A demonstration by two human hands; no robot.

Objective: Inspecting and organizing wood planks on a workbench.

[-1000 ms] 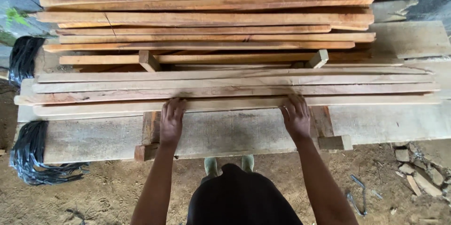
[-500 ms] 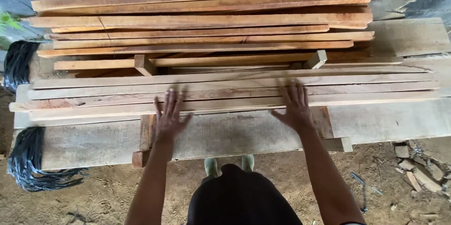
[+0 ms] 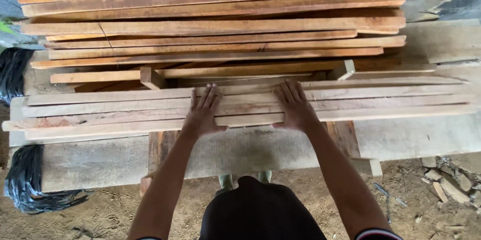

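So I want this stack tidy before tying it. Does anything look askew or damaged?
The thin pale wooden slats under the left hand and right hand lie unevenly, ends staggered at the left. One board in the tall reddish plank stack behind shows a crack near its left end.

1. There is one view only, from a camera worn on the person's head, so no second view shares any part of the scene.
2. It looks steeply down and slightly forward, over the person's own dark-clothed body at the bottom edge.
3. Both forearms run up from the bottom corners, so the left hand (image 3: 203,112) and right hand (image 3: 295,104) sit near the middle of the frame.
4. It is close, at arm's reach: the hands show clearly, fingers apart.
5. Beyond the hands the view takes in stacked planks (image 3: 215,24) up to the top edge; nearer than the hands, sandy ground (image 3: 416,210) shows.
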